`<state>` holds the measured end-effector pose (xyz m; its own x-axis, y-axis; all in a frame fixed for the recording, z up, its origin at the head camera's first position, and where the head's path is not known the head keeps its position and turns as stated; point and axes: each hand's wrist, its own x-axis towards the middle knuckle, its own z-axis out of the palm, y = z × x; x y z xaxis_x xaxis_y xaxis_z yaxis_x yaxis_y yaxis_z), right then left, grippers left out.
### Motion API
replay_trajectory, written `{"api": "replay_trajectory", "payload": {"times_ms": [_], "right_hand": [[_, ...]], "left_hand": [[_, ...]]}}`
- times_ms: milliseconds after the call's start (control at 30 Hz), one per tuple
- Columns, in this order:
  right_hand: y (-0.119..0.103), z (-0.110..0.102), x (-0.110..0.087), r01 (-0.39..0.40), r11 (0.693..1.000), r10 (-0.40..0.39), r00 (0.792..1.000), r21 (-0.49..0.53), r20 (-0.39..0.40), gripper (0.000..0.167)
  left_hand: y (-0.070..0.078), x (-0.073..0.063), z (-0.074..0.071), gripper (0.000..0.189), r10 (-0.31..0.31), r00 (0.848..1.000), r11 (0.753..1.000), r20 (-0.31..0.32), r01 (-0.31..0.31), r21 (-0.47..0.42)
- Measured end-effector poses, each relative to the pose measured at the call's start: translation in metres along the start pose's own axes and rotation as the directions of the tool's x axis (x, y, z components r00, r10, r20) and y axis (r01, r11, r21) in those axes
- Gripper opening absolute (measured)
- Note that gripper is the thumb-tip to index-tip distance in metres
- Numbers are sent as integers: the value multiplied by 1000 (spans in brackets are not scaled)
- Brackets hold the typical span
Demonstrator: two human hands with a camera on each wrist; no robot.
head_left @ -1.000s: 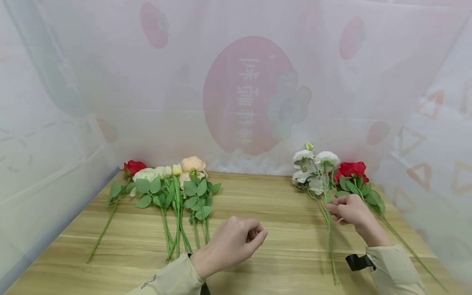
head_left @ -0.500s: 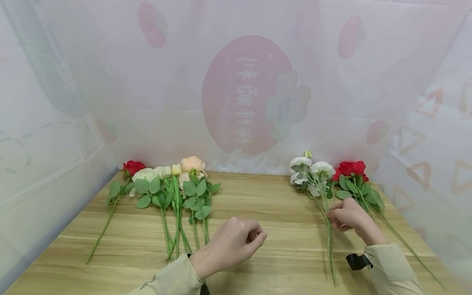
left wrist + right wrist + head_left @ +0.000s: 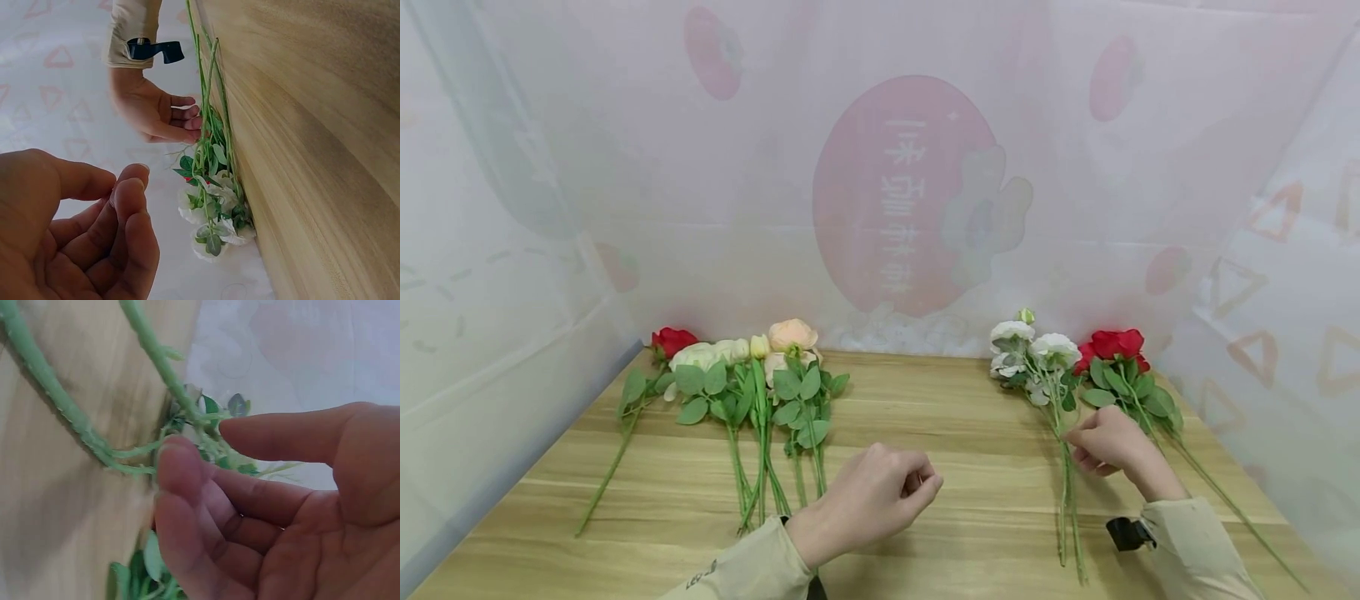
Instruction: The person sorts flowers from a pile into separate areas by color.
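Note:
My right hand (image 3: 1108,442) is beside the stems of the white flowers (image 3: 1057,350) on the right of the table. In the right wrist view its thumb and index finger stand a little apart, with a green stem (image 3: 153,350) passing at the gap between them. The two white-flower stems lie close together, blooms toward the back wall. My left hand (image 3: 872,500) hovers over the front middle, loosely curled with the thumb touching the fingertips; nothing shows between them in the left wrist view. White blooms (image 3: 234,231) appear beyond it there.
Red roses (image 3: 1116,343) with a long stem lie right of the white flowers. On the left lie another red rose (image 3: 672,340), a pale green-white flower (image 3: 700,354), yellow tulips (image 3: 760,345) and peach flowers (image 3: 793,333). Printed cloth walls (image 3: 737,208) enclose the wooden table (image 3: 925,400).
The right hand has lowered the upper white flower onto the other one and moved slightly toward the front. Its stem end has since swung left. The left hand has stayed still.

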<state>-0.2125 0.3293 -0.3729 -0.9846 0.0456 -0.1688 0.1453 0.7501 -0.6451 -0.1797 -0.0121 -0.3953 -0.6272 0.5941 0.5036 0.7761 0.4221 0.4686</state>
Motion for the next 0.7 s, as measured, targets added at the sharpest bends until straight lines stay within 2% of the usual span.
{"api": "replay_trajectory", "payload": {"times_ms": [167, 333, 500, 600, 700], "right_hand": [[-9, -10, -8, 26, 989, -35, 998, -144, -61, 30], [-23, -18, -21, 58, 973, -88, 988, -224, -125, 32], [-39, -21, -36, 111, 966, -161, 966, -235, -204, 28], [-52, -16, -42, 162, 960, -214, 951, -228, -224, 31], [-64, -7, -48, 219, 952, -263, 943, -215, -202, 33]], "left_hand": [[0, -1, -1, 20, -10, 1000, 1000, 21, 10, 2], [0, -2, -2, 20, -32, 998, 999, 52, 32, 12], [0, 2, -8, 17, -65, 990, 998, 124, 67, -12], [-1, 2, -19, 13, -117, 981, 993, 152, 121, -17], [-6, -3, -31, 12, -183, 971, 983, 154, 183, 16]]}}
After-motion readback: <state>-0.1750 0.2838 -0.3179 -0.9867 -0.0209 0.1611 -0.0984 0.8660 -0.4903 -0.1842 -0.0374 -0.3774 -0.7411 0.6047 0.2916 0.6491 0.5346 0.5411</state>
